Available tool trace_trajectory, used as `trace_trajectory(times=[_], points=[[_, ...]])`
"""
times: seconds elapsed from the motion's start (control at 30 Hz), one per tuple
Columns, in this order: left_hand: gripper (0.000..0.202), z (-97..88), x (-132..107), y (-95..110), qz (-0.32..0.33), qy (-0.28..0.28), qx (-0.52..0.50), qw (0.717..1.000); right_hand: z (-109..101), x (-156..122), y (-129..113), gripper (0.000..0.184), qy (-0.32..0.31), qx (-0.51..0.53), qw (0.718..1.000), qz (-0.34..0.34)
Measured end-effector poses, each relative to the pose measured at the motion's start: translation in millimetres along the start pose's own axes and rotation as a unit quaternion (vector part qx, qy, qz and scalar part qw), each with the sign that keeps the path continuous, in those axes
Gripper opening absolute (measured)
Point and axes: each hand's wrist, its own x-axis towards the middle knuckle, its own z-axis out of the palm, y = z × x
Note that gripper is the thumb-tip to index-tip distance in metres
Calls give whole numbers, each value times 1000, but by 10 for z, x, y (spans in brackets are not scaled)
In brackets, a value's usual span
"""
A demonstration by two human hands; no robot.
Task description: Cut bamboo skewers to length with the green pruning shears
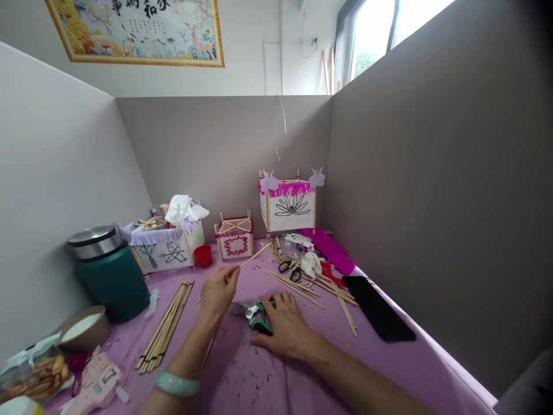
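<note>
Left hand pinched a thin bamboo skewer at the fingertips; right hand curled over green-handled pruning shears on the pink-covered tabletop.

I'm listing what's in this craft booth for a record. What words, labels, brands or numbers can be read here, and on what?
"家", "和", "事": large characters across the top of the wall painting; one more among them is unclear.
Small column of text on the painting: too small to read.
Snack bag: print too blurred to read.
Pink package: markings too blurred to read.
</note>
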Motion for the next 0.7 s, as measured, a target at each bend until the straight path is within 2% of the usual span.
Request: trace_trajectory(times=[0.2, 0.43, 0.57, 0.7], points=[[24, 318, 478, 274, 110, -48, 40, 992, -19, -16, -16, 81, -25, 16, 1000, 10], [27, 719, 969, 560, 165, -81, 103, 978, -25, -32, -18, 79, -15, 42, 999, 15], [20, 893, 1104, 574, 151, -77, 86, 982, -39, -36, -24, 79, -28, 49, 998, 18], [17, 981, 1102, 513, 196, -24, 80, 977, -31, -30, -16, 78, -32, 56, 998, 20]])
